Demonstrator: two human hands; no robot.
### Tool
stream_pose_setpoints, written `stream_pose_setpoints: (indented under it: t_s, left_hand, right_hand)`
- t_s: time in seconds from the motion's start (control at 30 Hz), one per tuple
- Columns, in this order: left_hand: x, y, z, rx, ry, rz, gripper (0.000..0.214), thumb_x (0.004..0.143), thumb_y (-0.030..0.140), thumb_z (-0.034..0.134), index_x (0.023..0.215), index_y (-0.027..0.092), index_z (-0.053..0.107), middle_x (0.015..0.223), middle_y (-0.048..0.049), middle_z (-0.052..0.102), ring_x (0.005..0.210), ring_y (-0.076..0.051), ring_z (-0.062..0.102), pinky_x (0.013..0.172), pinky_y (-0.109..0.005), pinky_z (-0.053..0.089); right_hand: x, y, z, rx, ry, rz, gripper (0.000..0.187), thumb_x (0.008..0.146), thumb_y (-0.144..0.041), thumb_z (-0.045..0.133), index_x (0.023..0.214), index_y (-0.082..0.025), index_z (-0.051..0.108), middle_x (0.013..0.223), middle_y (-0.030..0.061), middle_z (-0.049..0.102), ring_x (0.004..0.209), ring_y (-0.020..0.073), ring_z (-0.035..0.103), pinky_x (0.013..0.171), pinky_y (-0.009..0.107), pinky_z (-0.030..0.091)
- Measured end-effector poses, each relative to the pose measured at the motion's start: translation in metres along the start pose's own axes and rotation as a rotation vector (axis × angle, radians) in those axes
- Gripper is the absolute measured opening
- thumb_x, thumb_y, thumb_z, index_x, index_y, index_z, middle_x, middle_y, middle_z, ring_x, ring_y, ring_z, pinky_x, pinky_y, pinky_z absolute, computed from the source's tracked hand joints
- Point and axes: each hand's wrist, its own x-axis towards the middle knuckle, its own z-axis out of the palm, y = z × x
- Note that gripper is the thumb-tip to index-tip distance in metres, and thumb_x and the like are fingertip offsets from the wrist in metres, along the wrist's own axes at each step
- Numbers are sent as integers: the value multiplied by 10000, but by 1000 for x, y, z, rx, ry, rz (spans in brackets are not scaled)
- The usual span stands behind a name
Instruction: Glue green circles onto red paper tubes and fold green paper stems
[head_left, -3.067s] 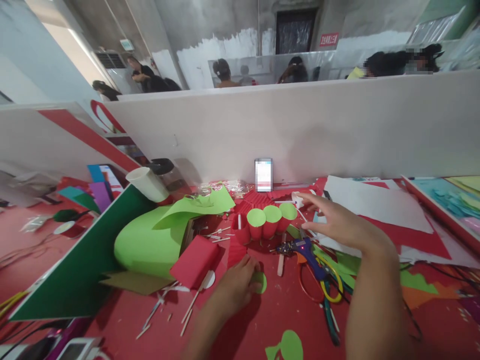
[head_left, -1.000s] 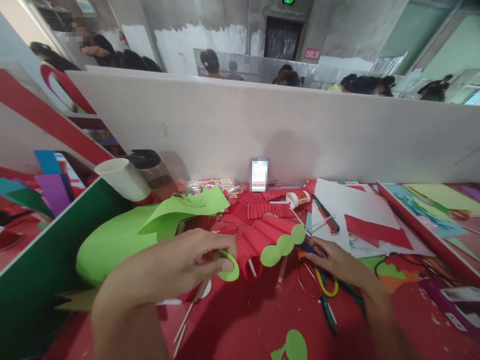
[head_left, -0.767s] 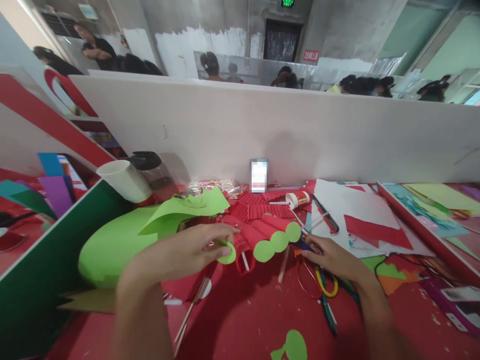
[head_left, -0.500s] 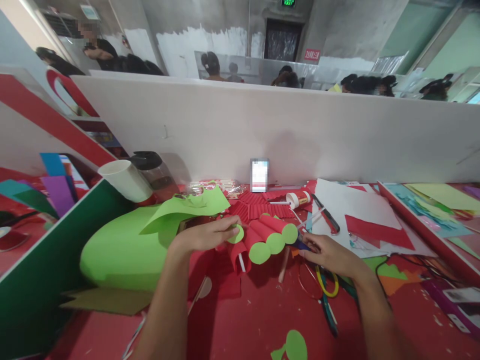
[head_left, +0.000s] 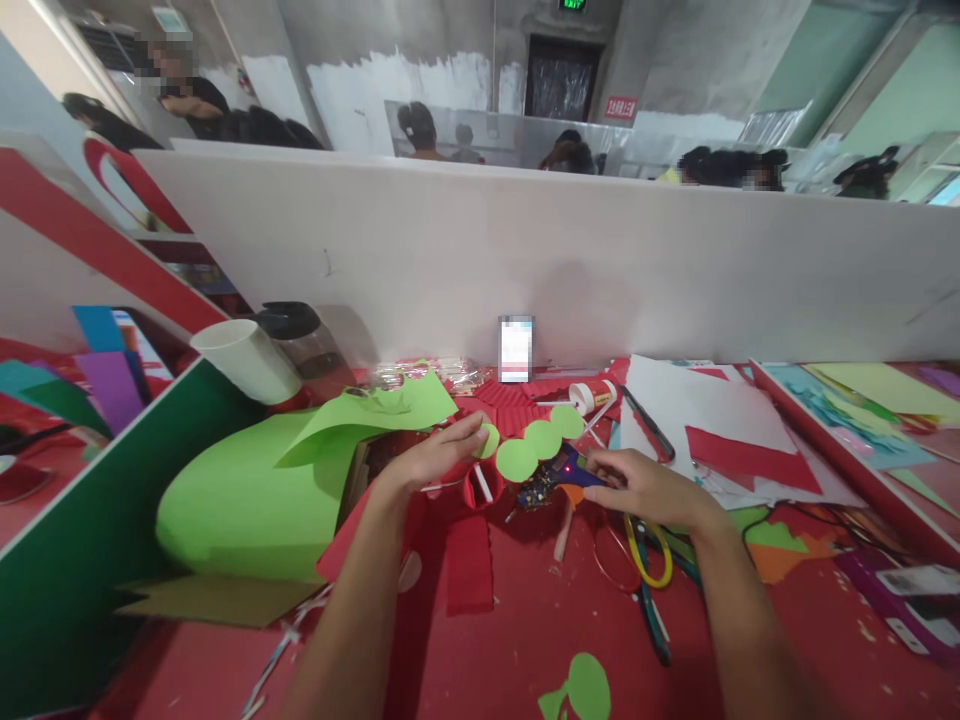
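Note:
My left hand (head_left: 435, 455) pinches a small lime-green paper disc (head_left: 488, 440) and holds it against the left end of a row of red paper tubes (head_left: 474, 487) capped with green discs (head_left: 541, 440). An open red tube with a white stick in it sits just below the fingers. My right hand (head_left: 637, 487) is closed round the blue glue gun (head_left: 559, 480), whose red light is lit and whose nozzle points left at the tubes.
Scissors with yellow and red handles (head_left: 643, 560) lie under my right wrist. A large lime-green paper roll (head_left: 240, 500) and a green board (head_left: 90, 540) fill the left. White and red sheets (head_left: 712, 430), a glue bottle (head_left: 591, 397), a paper cup (head_left: 244, 360) and a white partition (head_left: 570, 260) lie behind.
My left hand carried the green disc from the table up to the row of tubes. The tubes now stand with their green caps facing me. My right hand has lifted the glue gun towards them.

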Motion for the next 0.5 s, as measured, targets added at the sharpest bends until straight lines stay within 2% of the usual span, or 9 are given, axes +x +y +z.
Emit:
stream_pose_setpoints:
  t_s: [0.17,0.3,0.4,0.5]
  left_hand:
    - [7,-1,8,-46,1,-14,818,758,687,555,1436,256,400,1439,-95,488,1335,-291,428,1100,-389,358]
    - [7,1,9,-36,19,-1,721,803,654,527,1384,235,451,1377,-118,541,1237,-276,521,1012,-377,439]
    - [3,8,3,24,16,42,632,835,654,474,1283,210,516,1250,-105,615,1120,-259,568,926,-357,477]
    - [-9,19,-12,110,21,101,574,857,659,415,1181,201,539,1120,-81,638,1033,-239,567,848,-336,485]
  right_hand:
    - [9,1,7,86,-30,-67,231,879,-421,571,898,-191,587,823,11,560,701,146,482,619,260,389]
    - [9,8,14,111,-19,-74,267,890,-451,557,952,-196,607,846,22,576,740,162,509,657,279,422]
    - [6,12,19,106,-6,-77,304,884,-479,559,989,-199,609,854,21,571,745,164,506,658,279,433]
    - [3,13,23,119,7,-87,330,891,-502,538,1018,-203,600,901,27,580,778,172,513,688,285,445]
